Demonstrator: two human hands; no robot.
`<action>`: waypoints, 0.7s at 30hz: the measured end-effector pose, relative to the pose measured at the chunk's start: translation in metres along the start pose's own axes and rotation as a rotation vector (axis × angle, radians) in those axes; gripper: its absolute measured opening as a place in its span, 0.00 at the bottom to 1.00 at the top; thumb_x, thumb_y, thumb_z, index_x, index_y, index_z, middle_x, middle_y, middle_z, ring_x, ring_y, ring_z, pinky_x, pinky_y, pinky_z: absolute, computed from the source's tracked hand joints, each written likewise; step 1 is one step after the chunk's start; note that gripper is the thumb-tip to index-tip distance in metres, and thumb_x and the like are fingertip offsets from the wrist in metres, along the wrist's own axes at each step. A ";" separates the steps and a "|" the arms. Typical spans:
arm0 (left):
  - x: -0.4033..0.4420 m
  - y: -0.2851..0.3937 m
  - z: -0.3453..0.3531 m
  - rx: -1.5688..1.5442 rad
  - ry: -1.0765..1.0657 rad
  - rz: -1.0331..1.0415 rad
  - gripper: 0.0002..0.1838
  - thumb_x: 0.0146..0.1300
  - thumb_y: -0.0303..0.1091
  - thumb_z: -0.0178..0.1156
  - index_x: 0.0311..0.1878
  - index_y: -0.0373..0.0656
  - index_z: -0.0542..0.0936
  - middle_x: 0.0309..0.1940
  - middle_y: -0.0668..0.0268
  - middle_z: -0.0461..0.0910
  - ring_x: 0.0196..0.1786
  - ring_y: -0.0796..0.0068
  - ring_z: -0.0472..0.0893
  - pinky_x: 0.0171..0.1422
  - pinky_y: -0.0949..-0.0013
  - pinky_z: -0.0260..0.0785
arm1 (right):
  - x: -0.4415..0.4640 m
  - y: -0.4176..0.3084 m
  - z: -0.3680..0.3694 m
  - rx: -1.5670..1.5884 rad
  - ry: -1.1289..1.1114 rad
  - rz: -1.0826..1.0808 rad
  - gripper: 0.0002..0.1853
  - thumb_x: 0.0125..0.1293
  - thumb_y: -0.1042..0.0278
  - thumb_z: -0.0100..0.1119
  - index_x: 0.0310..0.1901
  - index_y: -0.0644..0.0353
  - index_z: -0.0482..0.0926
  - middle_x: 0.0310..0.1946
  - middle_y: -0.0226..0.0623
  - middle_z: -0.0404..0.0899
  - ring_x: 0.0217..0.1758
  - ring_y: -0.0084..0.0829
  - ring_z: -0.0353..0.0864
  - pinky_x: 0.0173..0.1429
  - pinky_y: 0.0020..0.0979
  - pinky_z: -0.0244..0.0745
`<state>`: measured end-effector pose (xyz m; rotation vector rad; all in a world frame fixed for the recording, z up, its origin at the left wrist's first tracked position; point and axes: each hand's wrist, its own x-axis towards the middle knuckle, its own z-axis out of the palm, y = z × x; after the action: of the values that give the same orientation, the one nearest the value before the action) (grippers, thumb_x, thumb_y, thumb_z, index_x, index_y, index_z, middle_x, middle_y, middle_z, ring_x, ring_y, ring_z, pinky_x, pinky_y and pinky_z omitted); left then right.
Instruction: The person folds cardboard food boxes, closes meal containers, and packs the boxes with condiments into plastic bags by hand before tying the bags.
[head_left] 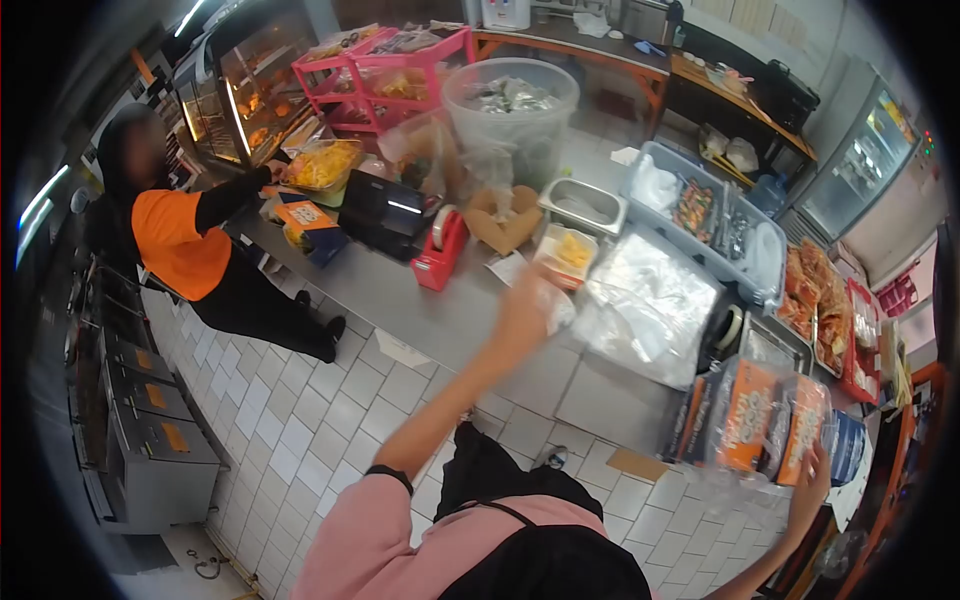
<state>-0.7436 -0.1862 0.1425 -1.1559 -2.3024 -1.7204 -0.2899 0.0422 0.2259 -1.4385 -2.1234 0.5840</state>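
Note:
My left hand (528, 305) reaches over the steel counter (470, 325), smeared by motion, so its fingers are unclear. Just beyond it sits a small tub of yellow food (568, 253), and clear plastic (558, 308) shows beside the hand. Far to the right, my right hand (815, 475) has its fingers closed on the edge of an orange printed package (803, 425). That package stands in a row with another orange package (745, 410) wrapped in clear plastic. A pile of clear plastic bags (655, 300) lies between my hands.
A red tape dispenser (437, 255), heart-shaped cardboard (503, 220), steel pan (583, 205) and large clear bucket (510, 100) stand on the counter. A blue-grey bin (690, 205) holds sachets and cutlery. At left, a co-worker in an orange shirt (178, 240) handles a food tray (325, 165).

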 end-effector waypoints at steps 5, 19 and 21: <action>0.071 -0.218 -0.158 0.549 0.409 0.010 0.28 0.61 0.32 0.48 0.64 0.36 0.56 0.36 0.45 0.74 0.40 0.45 0.75 0.44 0.52 0.67 | -0.049 0.017 -0.010 -0.157 0.295 -0.153 0.16 0.69 0.64 0.45 0.51 0.66 0.73 0.45 0.40 0.77 0.46 0.31 0.76 0.51 0.28 0.70; 0.051 -0.280 -0.248 0.811 -0.210 -0.321 0.41 0.57 0.33 0.52 0.70 0.46 0.40 0.24 0.51 0.78 0.26 0.47 0.78 0.32 0.49 0.70 | -0.075 -0.216 0.101 0.020 0.190 -0.105 0.17 0.70 0.61 0.42 0.48 0.64 0.76 0.40 0.37 0.79 0.41 0.24 0.77 0.45 0.26 0.72; 0.065 -0.284 -0.244 0.716 -0.201 -0.276 0.41 0.58 0.33 0.52 0.70 0.46 0.40 0.23 0.50 0.78 0.26 0.47 0.78 0.32 0.50 0.70 | -0.063 -0.253 0.155 0.184 0.162 -0.171 0.14 0.69 0.65 0.44 0.46 0.62 0.77 0.31 0.30 0.76 0.35 0.21 0.74 0.39 0.23 0.69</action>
<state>-1.0482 -0.3864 0.0352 -0.9125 -2.9207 -0.6873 -0.5490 -0.1150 0.2471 -1.1518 -1.9847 0.5611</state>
